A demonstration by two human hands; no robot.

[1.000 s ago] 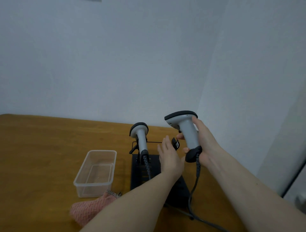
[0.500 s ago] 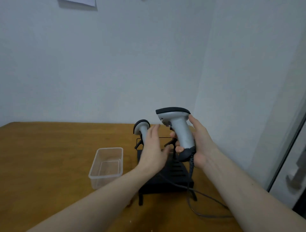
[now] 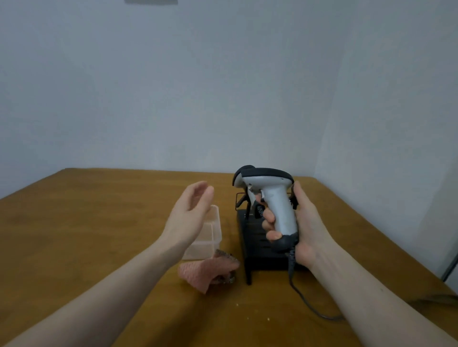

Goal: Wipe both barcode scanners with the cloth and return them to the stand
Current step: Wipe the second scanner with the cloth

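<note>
My right hand [image 3: 303, 223] grips the handle of a grey-and-black barcode scanner [image 3: 275, 198], held upright above the black stand [image 3: 255, 245]. Its dark cable [image 3: 304, 299] trails down to the table. A second scanner [image 3: 244, 172] peeks out behind the held one, still on the stand and mostly hidden. My left hand [image 3: 190, 213] hovers open with relaxed fingers, left of the scanner and holding nothing. The pink cloth [image 3: 205, 271] lies crumpled on the table, just left of the stand's front.
A clear plastic container [image 3: 210, 235] stands on the wooden table [image 3: 86, 223] behind the cloth, partly hidden by my left hand. White walls close the table's far side and right side. A paper edge [image 3: 151, 2] shows high on the wall.
My left hand has drawn away from the stand to the left and opened in the air. My right hand has brought the scanner closer and lower. The view tilted down, showing the cloth again.
</note>
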